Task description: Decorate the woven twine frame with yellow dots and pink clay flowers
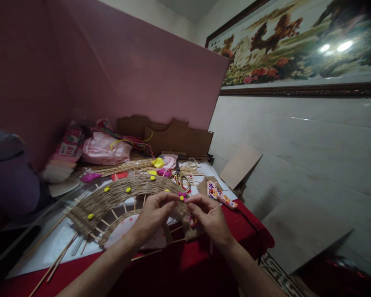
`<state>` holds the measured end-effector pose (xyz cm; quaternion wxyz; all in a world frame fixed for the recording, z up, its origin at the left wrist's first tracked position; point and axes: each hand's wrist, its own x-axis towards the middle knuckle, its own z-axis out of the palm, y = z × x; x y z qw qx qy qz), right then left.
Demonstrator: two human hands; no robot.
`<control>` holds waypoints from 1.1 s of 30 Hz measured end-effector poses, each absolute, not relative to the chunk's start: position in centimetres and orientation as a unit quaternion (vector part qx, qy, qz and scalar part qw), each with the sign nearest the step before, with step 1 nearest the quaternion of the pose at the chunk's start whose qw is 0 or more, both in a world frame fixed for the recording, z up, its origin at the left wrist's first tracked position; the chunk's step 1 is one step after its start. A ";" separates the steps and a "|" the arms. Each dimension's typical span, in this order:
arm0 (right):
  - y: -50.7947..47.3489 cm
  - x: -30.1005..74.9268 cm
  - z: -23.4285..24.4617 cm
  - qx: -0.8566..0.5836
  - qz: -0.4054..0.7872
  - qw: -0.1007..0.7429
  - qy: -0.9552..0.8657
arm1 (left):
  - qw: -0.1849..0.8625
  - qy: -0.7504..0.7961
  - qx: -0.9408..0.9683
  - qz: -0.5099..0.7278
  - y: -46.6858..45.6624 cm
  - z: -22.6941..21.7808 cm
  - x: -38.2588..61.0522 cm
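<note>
On the red-clothed bench, the left hand and right hand meet over the right end of a twine-wound arch that lies flat on white paper. Both hands' fingers are pinched together just beside a pink clay flower on the arch. Whether they grip anything is too small to tell. Along the arch sit yellow clay dots. Beyond lie scissors, bamboo skewers and cardboard pieces.

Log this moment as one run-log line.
left hand: fingertips at pink dots | right hand: fingertips beside them, grip unclear | woven arc: lies under both hands | scissors: behind arc, untouched
</note>
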<state>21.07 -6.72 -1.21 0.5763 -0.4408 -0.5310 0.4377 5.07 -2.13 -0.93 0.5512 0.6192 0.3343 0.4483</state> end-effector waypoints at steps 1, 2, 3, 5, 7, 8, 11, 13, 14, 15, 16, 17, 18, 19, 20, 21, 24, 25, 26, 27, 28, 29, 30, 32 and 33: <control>-6.7 21.1 -1.1 -0.441 0.435 0.578 -0.531 | 0.550 0.335 0.619 0.449 -2.2 -0.9 5.1; -6.7 21.1 -1.1 -0.440 0.435 0.578 -0.532 | 0.548 0.338 0.620 0.449 -2.2 -0.8 5.0; -6.7 21.1 -1.1 -0.438 0.438 0.579 -0.531 | 0.543 0.340 0.623 0.449 -2.2 -0.7 5.0; -6.7 21.2 -1.2 -0.436 0.448 0.576 -0.526 | 0.526 0.345 0.634 0.449 -2.3 -0.5 5.0; -6.7 21.3 -1.4 -0.434 0.457 0.573 -0.523 | 0.507 0.350 0.649 0.446 -2.4 -0.3 4.9; -6.7 21.3 -1.5 -0.434 0.457 0.574 -0.523 | 0.500 0.352 0.655 0.444 -2.5 -0.2 4.9; -6.8 21.1 -1.5 -0.440 0.444 0.578 -0.524 | 0.494 0.353 0.663 0.438 -2.7 -0.1 4.9; -6.9 20.9 -1.4 -0.444 0.435 0.579 -0.527 | 0.510 0.343 0.661 0.430 -2.7 -0.1 4.9; -7.0 20.8 -1.4 -0.443 0.430 0.580 -0.532 | 0.522 0.336 0.659 0.425 -2.8 -0.1 5.0; -7.1 20.7 -1.3 -0.444 0.421 0.580 -0.538 | 0.536 0.329 0.655 0.419 -2.8 -0.2 5.0; -7.2 20.6 -1.3 -0.446 0.407 0.580 -0.546 | 0.547 0.321 0.653 0.414 -2.8 -0.2 5.1; -7.3 20.5 -1.3 -0.449 0.385 0.581 -0.559 | 0.557 0.313 0.652 0.409 -2.8 -0.3 5.1; -7.3 20.5 -1.3 -0.452 0.359 0.581 -0.574 | 0.564 0.305 0.653 0.403 -2.8 -0.4 5.1; -7.4 20.4 -1.2 -0.453 0.330 0.582 -0.590 | 0.573 0.298 0.652 0.398 -2.8 -0.5 5.2; -7.4 20.4 -1.2 -0.450 0.301 0.583 -0.606 | 0.584 0.290 0.649 0.391 -2.8 -0.5 5.1; -7.5 20.3 -1.2 -0.445 0.277 0.584 -0.620 | 0.598 0.285 0.644 0.384 -2.8 -0.6 5.1; -7.5 20.3 -1.1 -0.431 0.241 0.584 -0.644 | 0.634 0.284 0.621 0.364 -2.9 -0.6 5.0; -7.5 20.3 -1.1 -0.428 0.237 0.585 -0.647 | 0.642 0.284 0.616 0.357 -2.9 -0.6 5.0; -7.5 20.3 -1.1 -0.425 0.235 0.585 -0.650 | 0.651 0.282 0.613 0.348 -2.9 -0.6 5.0; -7.5 20.3 -1.0 -0.424 0.232 0.584 -0.652 | 0.662 0.277 0.609 0.338 -2.9 -0.6 5.0; -7.5 20.3 -1.0 -0.426 0.230 0.581 -0.654 | 0.675 0.270 0.605 0.327 -2.9 -0.7 4.9; -7.5 20.3 -1.0 -0.431 0.228 0.577 -0.655 | 0.685 0.263 0.599 0.319 -2.8 -0.7 4.9; -7.5 20.3 -0.9 -0.437 0.227 0.572 -0.656 | 0.693 0.257 0.595 0.316 -2.8 -0.8 4.9; -7.6 20.4 -0.8 -0.448 0.231 0.558 -0.659 | 0.702 0.254 0.578 0.330 -2.7 -0.8 5.0; -7.6 20.4 -0.8 -0.450 0.232 0.553 -0.661 | 0.705 0.255 0.567 0.341 -2.7 -0.8 5.0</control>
